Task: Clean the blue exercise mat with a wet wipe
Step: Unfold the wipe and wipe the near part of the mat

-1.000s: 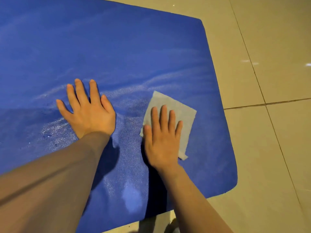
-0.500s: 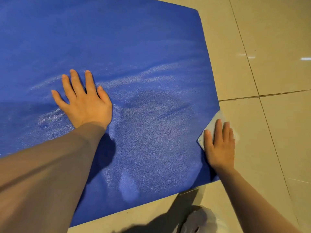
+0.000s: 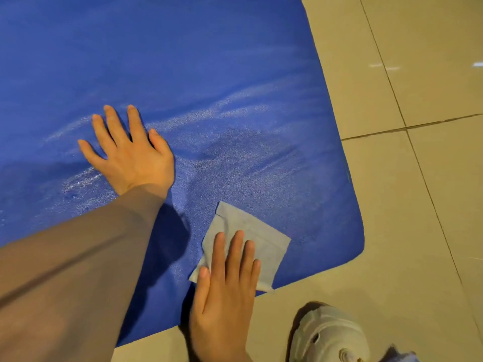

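Beige floor tiles (image 3: 431, 205) with dark grout lines spread out beneath a blue mat (image 3: 209, 61), which lay flat and filled most of the view, its rounded corner pointing toward the lower right. Pale, glistening streaks and damp patches ran across the mat's textured surface, most of them around and beyond the left hand (image 3: 130, 155). That hand rested palm down on the mat, well in from the corner, its fingers (image 3: 112, 124) straight and spread wide, holding nothing; a grey-brown sleeve (image 3: 73, 270) covered the arm up to the wrist. The wipe (image 3: 251, 231), a pale grey-blue rectangle with a few creases, lay flat on the mat close to the mat's near edge, between the left hand and the rounded corner, one of its corners just reaching over that edge onto the tiles. The right hand (image 3: 224, 291) pressed down on the near half of the wipe, fingers straight and held close together, flat against the cloth rather than curled around it, with the heel of the hand past the mat's edge, over the floor. Off the mat, near the rounded corner, a light-coloured shoe (image 3: 326, 333) with ventilation holes stood on the tiles.
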Demonstrator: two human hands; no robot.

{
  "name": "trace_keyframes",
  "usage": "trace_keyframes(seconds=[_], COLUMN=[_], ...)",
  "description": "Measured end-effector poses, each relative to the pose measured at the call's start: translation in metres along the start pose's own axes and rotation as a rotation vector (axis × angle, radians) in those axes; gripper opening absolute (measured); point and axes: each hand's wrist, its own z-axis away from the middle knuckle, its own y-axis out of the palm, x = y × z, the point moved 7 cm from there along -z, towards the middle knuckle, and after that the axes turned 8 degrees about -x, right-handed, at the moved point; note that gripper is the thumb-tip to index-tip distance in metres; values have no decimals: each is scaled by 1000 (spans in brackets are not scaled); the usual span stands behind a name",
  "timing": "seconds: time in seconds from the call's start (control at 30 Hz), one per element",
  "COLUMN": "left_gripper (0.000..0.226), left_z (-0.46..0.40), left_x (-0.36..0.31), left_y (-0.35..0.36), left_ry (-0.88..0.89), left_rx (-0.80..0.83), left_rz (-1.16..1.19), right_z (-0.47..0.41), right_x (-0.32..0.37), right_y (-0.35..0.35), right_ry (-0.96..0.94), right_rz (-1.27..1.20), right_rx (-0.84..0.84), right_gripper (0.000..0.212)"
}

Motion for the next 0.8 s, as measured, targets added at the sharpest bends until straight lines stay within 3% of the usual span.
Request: trace_keyframes(seconds=[0.1,0.33,0.47,0.63,0.8], left_gripper=[55,56,56,56,56], left_z=[0,0,0,-1,0], left_x=[-2,0,2,1,1], left_y=[-1,2,2,2,1], left_ry=[9,13,12,15,11], left_rx=[-2,8,14,27,30], left_rz=[6,-6,-2,-24,-19], right_z=[-14,-79,-48,13,43], right_x=[-24,-186,-170,-70,11], right_y=[-7,-50,-42,-18,3], right_ry=[-19,501,693,453,107], right_rz=[39,28,-172,-239,-126], right_rx=[-18,-135,-221,-213,-51], right_gripper=[59,70,60,63,58])
